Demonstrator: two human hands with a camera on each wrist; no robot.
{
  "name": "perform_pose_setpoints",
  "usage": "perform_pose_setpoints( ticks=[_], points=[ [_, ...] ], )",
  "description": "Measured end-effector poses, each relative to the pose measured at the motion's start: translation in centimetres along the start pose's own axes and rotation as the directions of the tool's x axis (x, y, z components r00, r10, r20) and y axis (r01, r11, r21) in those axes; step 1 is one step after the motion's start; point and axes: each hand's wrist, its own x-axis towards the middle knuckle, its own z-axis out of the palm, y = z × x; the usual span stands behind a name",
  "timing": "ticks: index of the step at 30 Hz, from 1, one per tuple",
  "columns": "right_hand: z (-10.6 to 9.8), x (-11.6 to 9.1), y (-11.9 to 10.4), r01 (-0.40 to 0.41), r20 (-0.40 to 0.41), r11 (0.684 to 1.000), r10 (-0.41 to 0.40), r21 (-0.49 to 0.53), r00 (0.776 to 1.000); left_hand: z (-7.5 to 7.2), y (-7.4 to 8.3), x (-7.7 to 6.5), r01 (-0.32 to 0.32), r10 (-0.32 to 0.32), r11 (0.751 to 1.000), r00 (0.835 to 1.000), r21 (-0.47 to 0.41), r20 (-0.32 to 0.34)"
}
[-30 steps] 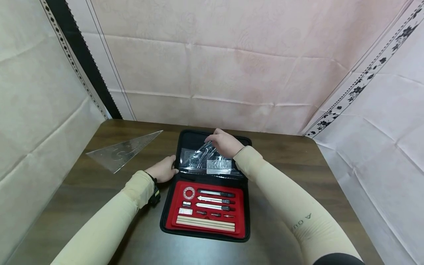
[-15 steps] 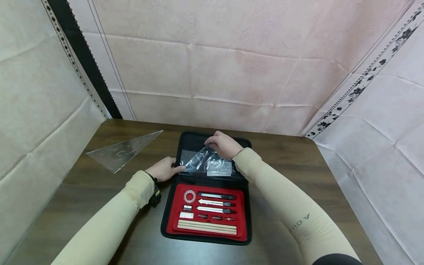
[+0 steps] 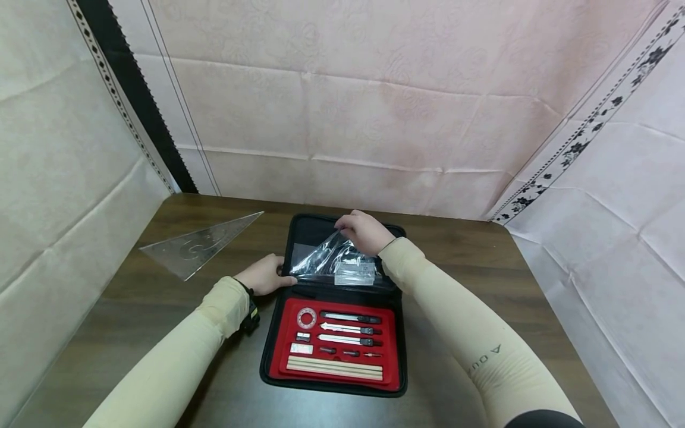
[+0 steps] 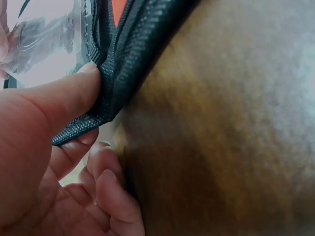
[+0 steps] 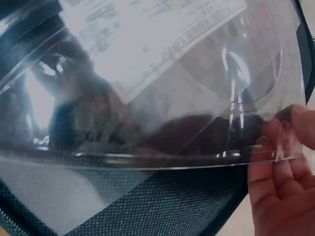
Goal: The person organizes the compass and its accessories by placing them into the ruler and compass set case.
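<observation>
A black zip case [image 3: 401,356] lies unfolded on the table, its red tray [image 3: 278,356] facing up. My left hand [image 3: 262,274] pinches the left edge of the case's lid; in the left wrist view the thumb [image 4: 64,93] is over the black fabric [image 4: 110,91] and fingers are beneath it. A clear plastic pocket [image 3: 326,255] with a white label [image 3: 354,272] covers part of the lid. Its upper edge is pinched by my right hand [image 3: 364,232], lifting it off the lid. The right wrist view shows the plastic [image 5: 197,132] bowed away from the fabric.
A transparent set square [image 3: 200,244] lies left of the case on the wooden table [image 3: 455,380]. The tray holds compasses [image 3: 348,328], a round protractor [image 3: 306,318], an eraser [image 3: 301,348] and pencils [image 3: 334,368]. Cloth-covered walls [image 3: 374,119] surround the table.
My left thumb has come onto the lid's edge. My right hand has shifted slightly right, drawing the plastic pocket further up. The case has slid slightly towards me.
</observation>
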Motion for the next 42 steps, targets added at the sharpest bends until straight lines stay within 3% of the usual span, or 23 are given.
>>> perform_pose_setpoints(
  ticks=[7,12,16,23,29,37,42],
  points=[
    [-0.4,-0.1,-0.2,-0.102,-0.011,0.990,0.101,-0.099,0.995,0.2,-0.2,0.1,0.016,-0.016,0.999,1.000,0.035,-0.012],
    [-0.4,-0.3,-0.1,-0.140,0.009,0.990,0.140,-0.002,0.990,0.6,-0.4,0.2,0.059,-0.052,0.987,0.998,0.151,-0.047],
    [0.2,-0.6,0.6,-0.150,0.030,0.989,0.150,0.016,0.988,1.0,-0.5,0.2,0.074,-0.064,0.977,0.996,0.200,-0.055],
    [0.7,-1.4,0.7,-0.098,0.014,0.992,0.097,0.074,0.995,0.8,-0.1,-0.2,0.088,-0.075,0.976,0.995,0.200,-0.071],
    [1.1,-1.5,0.8,-0.133,-0.030,0.987,0.136,0.086,0.990,0.6,-0.1,-0.3,0.062,-0.059,0.978,0.998,0.197,-0.025],
    [1.3,-1.2,1.0,-0.152,-0.071,0.982,0.160,0.114,0.985,0.1,-0.1,-0.4,-0.018,0.008,0.979,0.999,0.202,0.047],
    [1.1,-0.9,0.8,-0.124,-0.106,0.985,0.137,0.117,0.985,0.4,-0.3,-0.5,-0.022,0.024,0.991,1.000,0.128,-0.010]
  ],
)
